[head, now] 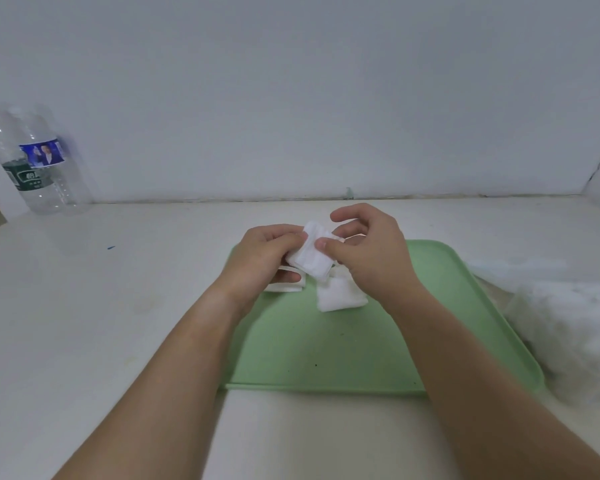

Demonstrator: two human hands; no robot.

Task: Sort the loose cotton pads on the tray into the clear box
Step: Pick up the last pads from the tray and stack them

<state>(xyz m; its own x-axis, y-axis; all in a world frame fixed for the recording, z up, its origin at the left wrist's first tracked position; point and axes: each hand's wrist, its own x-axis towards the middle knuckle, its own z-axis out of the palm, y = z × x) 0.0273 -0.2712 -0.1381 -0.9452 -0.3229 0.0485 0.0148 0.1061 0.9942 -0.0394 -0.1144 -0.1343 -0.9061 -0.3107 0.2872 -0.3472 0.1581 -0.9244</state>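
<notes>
Two clear bottles (37, 174) stood at the far left of the table (101, 306), well apart from the green tray (326, 341). A blurred clear box (568, 320) sat just beside the tray's right edge. The left hand (263, 258) and right hand (371, 261) together pinched one stack of cotton pads (309, 259) above the tray's far end. Two further piles (340, 296) lay on the tray below, one partly hidden by the left hand.
</notes>
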